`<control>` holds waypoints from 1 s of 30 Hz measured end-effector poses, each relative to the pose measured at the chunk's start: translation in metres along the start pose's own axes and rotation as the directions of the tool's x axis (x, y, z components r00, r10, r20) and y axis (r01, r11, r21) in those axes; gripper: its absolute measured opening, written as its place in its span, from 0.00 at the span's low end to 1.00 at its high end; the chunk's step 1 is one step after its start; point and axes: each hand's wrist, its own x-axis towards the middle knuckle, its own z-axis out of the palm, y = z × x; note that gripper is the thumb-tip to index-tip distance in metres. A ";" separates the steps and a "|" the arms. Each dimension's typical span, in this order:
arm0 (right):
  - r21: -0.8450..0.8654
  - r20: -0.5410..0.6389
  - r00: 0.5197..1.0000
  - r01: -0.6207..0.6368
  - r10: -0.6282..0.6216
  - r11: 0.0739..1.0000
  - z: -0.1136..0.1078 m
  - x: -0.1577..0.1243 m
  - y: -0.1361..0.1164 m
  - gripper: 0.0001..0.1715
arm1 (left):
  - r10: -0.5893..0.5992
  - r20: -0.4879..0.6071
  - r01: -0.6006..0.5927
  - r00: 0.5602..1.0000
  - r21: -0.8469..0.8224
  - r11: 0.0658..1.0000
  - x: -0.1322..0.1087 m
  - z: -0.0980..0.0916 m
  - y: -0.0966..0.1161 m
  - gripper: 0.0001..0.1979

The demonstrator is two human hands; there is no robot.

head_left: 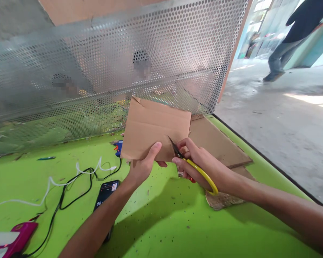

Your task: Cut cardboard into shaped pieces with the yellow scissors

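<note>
My left hand (145,163) grips a brown piece of cardboard (156,125) by its lower edge, thumb on the face and fingers behind. The piece is lifted above the green table and tilted. In my right hand (190,157) are scissors with yellow handles (203,173). Their dark blade lies across the cardboard's lower right part, and the other blade is hidden. A small red thing shows just under my right fingers; I cannot make it out. More cardboard pieces (218,141) lie on the table behind and below my right hand.
A perforated metal screen (104,68) stands along the green table's (150,222) far side. A phone (106,193), black and white cables (50,182), a blue glue gun (118,148), a pen (46,158) and a pink device (20,236) lie left. A person (293,39) is at right back.
</note>
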 end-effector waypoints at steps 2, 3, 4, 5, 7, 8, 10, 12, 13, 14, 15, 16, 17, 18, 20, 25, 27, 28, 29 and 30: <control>-0.012 -0.003 1.000 -0.001 0.001 1.000 -0.002 0.000 -0.002 0.10 | 0.051 0.042 -0.051 0.998 0.015 0.999 0.001 0.000 -0.001 0.25; -0.022 -0.004 1.000 0.002 -0.002 1.000 -0.003 0.000 -0.003 0.10 | 0.075 0.067 -0.077 0.995 0.025 0.997 0.001 -0.001 -0.001 0.25; -0.033 -0.004 1.000 0.006 -0.006 0.999 -0.004 -0.001 -0.004 0.10 | 0.092 0.092 -0.096 0.991 0.032 0.995 0.001 -0.001 -0.002 0.25; -0.049 -0.004 1.000 0.010 -0.010 0.999 -0.005 -0.001 -0.005 0.10 | 0.102 0.115 -0.106 0.988 0.033 0.994 0.001 -0.001 -0.003 0.25; -0.090 -0.005 1.000 0.018 -0.018 0.996 -0.007 -0.001 -0.005 0.10 | 0.109 0.145 -0.114 0.983 0.021 0.993 0.001 -0.001 -0.004 0.25; -0.110 -0.007 1.000 0.015 -0.016 0.994 -0.007 -0.001 -0.005 0.09 | 0.115 0.153 -0.119 0.982 0.015 0.993 0.001 -0.001 -0.005 0.25; -0.147 -0.029 1.000 0.005 -0.009 0.989 -0.005 0.000 -0.003 0.09 | 0.132 0.158 -0.136 0.979 0.012 0.991 0.002 0.000 -0.006 0.25; -0.170 -0.068 0.998 0.003 -0.015 0.985 -0.003 0.001 0.000 0.10 | 0.143 0.152 -0.147 0.978 0.014 0.989 0.002 0.000 -0.007 0.24; -0.177 -0.090 0.996 0.005 -0.022 0.984 -0.002 0.002 0.002 0.10 | 0.141 0.151 -0.144 0.978 0.011 0.989 0.002 0.001 -0.007 0.24; -0.182 -0.110 0.993 0.011 -0.031 0.983 -0.001 0.002 0.003 0.10 | 0.136 0.150 -0.138 0.979 0.004 0.990 0.002 0.001 -0.008 0.24; -0.184 -0.123 0.992 0.017 -0.040 0.983 0.000 0.002 0.004 0.10 | 0.131 0.152 -0.131 0.980 -0.005 0.991 0.002 0.002 -0.008 0.24; -0.182 -0.129 0.991 0.020 -0.044 0.983 0.001 0.003 0.005 0.10 | 0.126 0.150 -0.125 0.981 -0.014 0.992 0.002 0.002 -0.008 0.24; -0.178 -0.131 0.990 0.021 -0.045 0.984 0.001 0.003 0.005 0.10 | 0.124 0.147 -0.122 0.981 -0.020 0.992 0.002 0.002 -0.008 0.24; -0.176 -0.130 0.991 0.020 -0.044 0.984 0.001 0.003 0.005 0.10 | 0.125 0.145 -0.123 0.981 -0.023 0.992 0.002 0.002 -0.008 0.24; -0.175 -0.123 0.992 0.018 -0.040 0.984 -0.001 0.003 0.005 0.10 | 0.133 0.145 -0.131 0.980 -0.023 0.991 0.002 0.001 -0.007 0.24; -0.201 -0.062 0.996 0.048 -0.061 0.978 -0.006 0.000 0.000 0.12 | 0.112 0.165 -0.108 0.980 -0.038 0.993 0.000 -0.001 -0.006 0.24; -0.195 -0.031 0.997 0.062 -0.069 0.979 -0.008 -0.001 -0.003 0.12 | 0.106 0.144 -0.107 0.984 -0.005 0.994 -0.001 -0.002 -0.005 0.24; -0.184 -0.024 0.997 0.065 -0.071 0.981 -0.008 -0.002 -0.004 0.12 | 0.104 0.128 -0.108 0.986 0.020 0.994 -0.002 -0.002 -0.005 0.25; -0.167 -0.024 0.997 0.063 -0.068 0.984 -0.008 -0.003 -0.005 0.11 | 0.103 0.113 -0.109 0.988 0.048 0.993 -0.002 -0.002 -0.004 0.25; -0.147 -0.026 0.998 0.055 -0.060 0.988 -0.008 -0.003 -0.006 0.11 | 0.103 0.104 -0.111 0.989 0.074 0.991 -0.002 -0.003 -0.004 0.26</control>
